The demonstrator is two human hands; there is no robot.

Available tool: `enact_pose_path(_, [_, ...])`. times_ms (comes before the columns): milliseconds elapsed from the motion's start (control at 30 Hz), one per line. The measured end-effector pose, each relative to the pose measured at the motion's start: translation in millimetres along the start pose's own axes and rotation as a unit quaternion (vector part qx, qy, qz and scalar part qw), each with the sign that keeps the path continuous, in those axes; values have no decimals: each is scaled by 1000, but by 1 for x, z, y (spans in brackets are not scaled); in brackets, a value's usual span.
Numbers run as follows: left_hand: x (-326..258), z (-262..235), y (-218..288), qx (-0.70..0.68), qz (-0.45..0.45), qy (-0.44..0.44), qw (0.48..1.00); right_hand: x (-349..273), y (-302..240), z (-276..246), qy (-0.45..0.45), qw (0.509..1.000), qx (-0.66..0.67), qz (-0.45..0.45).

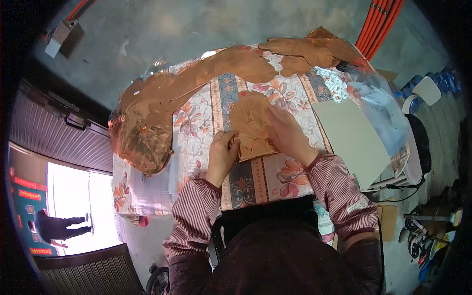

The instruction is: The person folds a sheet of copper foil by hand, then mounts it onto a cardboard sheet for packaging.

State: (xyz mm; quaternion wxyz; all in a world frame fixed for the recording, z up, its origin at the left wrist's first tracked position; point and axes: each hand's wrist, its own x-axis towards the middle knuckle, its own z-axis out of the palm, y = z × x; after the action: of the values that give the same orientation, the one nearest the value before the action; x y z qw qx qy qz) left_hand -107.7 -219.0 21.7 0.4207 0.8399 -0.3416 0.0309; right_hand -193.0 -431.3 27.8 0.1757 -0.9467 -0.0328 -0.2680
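The right hand (287,130) covers the right side of the copper-coloured foil piece (246,115), the left hand (222,153) a bit of its left edge; bag or sheet, one cannot tell. Beyond the right hand, the upper edge cuts off the orange pipes (378,27). Far left of both hands, a distant person (61,227) is too small for detail.

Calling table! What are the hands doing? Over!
Left hand at left edge of copper-colored piece. Right hand resting on its right side. Piece creased, on flowered tablecloth. Other copper pieces beyond, not blocking.
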Motion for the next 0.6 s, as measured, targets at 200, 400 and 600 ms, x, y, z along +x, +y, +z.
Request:
enact_pose_path(200, [1, 1, 6, -35, -58, 5, 998, -8, -4, 11, -145, 988, -35, 26])
enact_pose_path(400, [0, -2, 5, -97, -124, 10, 987, -6, -8, 11, -174, 983, -29, 49])
enact_pose_path(600, [8, -6, 29, 109, 13, -60, 992, -7, -5, 12, -180, 982, -29, 53])
